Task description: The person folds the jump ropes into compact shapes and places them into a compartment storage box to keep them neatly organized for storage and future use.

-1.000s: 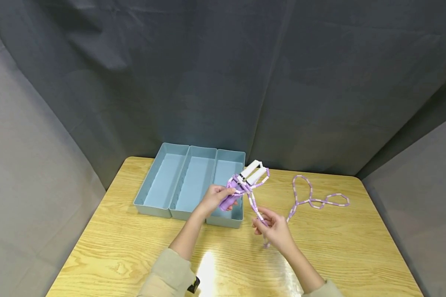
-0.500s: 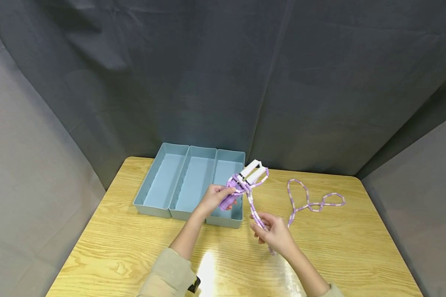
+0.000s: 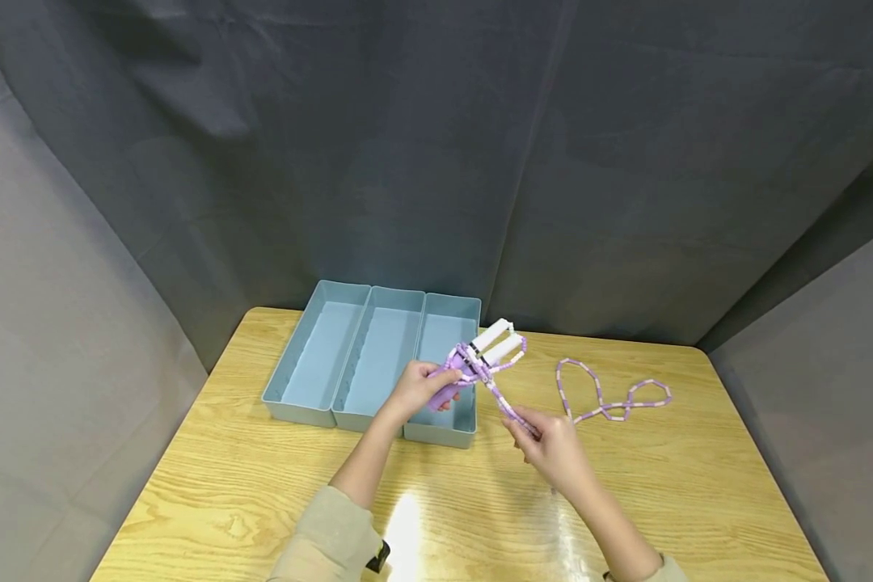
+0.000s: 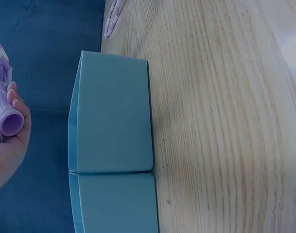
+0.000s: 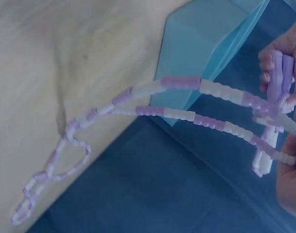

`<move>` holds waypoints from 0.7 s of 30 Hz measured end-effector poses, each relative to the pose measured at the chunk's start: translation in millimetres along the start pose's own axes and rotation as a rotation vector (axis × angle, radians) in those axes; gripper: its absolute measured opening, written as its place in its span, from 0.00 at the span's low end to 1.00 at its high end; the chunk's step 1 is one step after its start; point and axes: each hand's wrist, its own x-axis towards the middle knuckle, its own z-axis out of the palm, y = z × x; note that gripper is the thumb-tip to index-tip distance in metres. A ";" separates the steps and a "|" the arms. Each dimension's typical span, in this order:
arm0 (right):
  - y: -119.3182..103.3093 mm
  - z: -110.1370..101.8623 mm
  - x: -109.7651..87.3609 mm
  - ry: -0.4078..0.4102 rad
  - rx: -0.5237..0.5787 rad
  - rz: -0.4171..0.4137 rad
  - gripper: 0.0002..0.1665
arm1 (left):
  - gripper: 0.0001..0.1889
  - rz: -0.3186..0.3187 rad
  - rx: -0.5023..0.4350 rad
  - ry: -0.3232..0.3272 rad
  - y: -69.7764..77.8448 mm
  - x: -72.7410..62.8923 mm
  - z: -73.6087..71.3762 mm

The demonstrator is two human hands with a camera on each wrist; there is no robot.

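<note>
**Handles in one hand, cord in the other, and plenty left to wind**

Here's the left hand (image 3: 416,390), thumb and fingers wrapped round both handles (image 3: 503,349) of a beaded jump rope (image 3: 474,357), their white ends pointing up and away from that grip. Over to its right, the right hand (image 3: 555,449) pinches the doubled cord (image 3: 503,402), a short run spanning the two grips. Cord already crosses the handles just past the left thumb, so this looks like the winding step, only part done! Beyond the right-hand pinch, a loose tail (image 3: 602,406) lies looped on the table (image 3: 262,485). Blue trays (image 3: 440,436) sit behind the left grip and off to its left. The next move, by the look of it, calls for a steady left hand while the right carries the cord round the handles again, drawing that tail in without a snag.
</note>
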 end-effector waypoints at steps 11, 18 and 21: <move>-9.0 -26.5 22.8 -0.004 -0.498 -0.323 0.07 | 0.17 0.005 0.181 0.007 -9.6 5.6 -3.7; -9.2 -35.8 32.1 -0.025 -0.528 -0.463 0.17 | 0.16 0.007 0.196 0.043 -19.5 10.3 -4.7; -9.3 -37.0 34.4 -0.015 -0.523 -0.521 0.20 | 0.16 0.006 0.203 0.037 -18.8 9.7 -4.7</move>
